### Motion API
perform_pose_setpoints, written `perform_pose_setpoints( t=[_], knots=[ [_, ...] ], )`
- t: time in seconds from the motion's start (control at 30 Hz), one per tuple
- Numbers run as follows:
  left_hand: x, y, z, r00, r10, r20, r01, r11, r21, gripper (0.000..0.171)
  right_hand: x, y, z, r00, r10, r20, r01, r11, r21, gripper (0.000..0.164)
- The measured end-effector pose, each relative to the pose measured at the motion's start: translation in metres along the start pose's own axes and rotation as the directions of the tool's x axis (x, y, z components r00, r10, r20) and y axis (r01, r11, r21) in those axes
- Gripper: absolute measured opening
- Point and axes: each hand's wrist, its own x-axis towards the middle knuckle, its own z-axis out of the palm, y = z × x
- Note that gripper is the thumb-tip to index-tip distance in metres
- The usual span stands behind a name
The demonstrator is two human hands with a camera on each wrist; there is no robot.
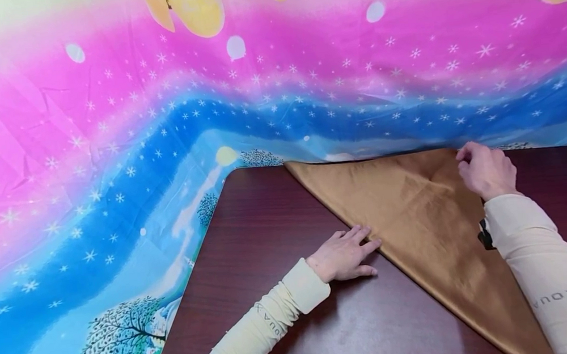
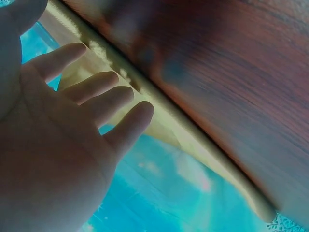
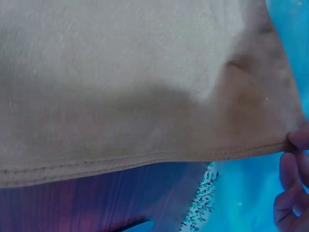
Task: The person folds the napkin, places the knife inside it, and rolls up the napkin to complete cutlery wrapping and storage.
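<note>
A shiny golden-brown cloth (image 1: 415, 215), folded into a triangle, lies on the dark wooden table (image 1: 266, 213). Its long folded edge runs from the table's back edge down to the lower right. My left hand (image 1: 344, 254) rests along that fold with spread, straight fingers; the left wrist view shows the fingertips (image 2: 145, 111) at the folded edge. At the cloth's far right corner my right hand (image 1: 488, 168) pinches the hemmed edge between thumb and fingers. In the right wrist view, the stitched hem (image 3: 145, 159) stretches leftward from that pinch (image 3: 294, 140).
Behind and left of the table hangs a backdrop sheet (image 1: 305, 83) in pink and blue with printed snowflakes and trees. The table's rounded back left corner (image 1: 232, 173) meets it. A small black strap piece (image 1: 485, 234) sits at my right wrist.
</note>
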Motion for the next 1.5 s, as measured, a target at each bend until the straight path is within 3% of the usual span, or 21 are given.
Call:
perform_pose_setpoints(
  t=[0.2,0.4,0.93,1.2,1.5],
  knots=[
    [0.002,0.001,0.0,1.0,0.009,-0.011,-0.009,1.0,0.019,0.067,0.002,0.007,0.004,0.992,-0.123,0.008,0.123,0.992,-0.024,0.031],
    [0.003,0.001,-0.002,1.0,0.012,-0.012,-0.012,1.0,0.024,0.067,0.005,0.015,0.006,0.979,-0.186,0.086,0.192,0.979,-0.064,0.043],
    [0.008,-0.003,-0.005,1.0,0.018,-0.017,-0.018,1.0,0.015,0.067,0.008,0.019,-0.001,0.98,-0.13,0.152,0.142,0.987,-0.069,0.065],
    [0.007,-0.002,-0.004,1.0,0.021,-0.007,-0.021,0.999,0.027,0.068,0.002,0.027,0.017,0.928,-0.116,0.354,0.155,0.984,-0.084,0.073],
    [0.004,-0.001,-0.005,1.0,0.013,0.005,-0.013,1.0,0.002,0.067,0.001,0.026,0.022,0.906,-0.095,0.412,0.135,0.989,-0.068,0.076]
  ],
)
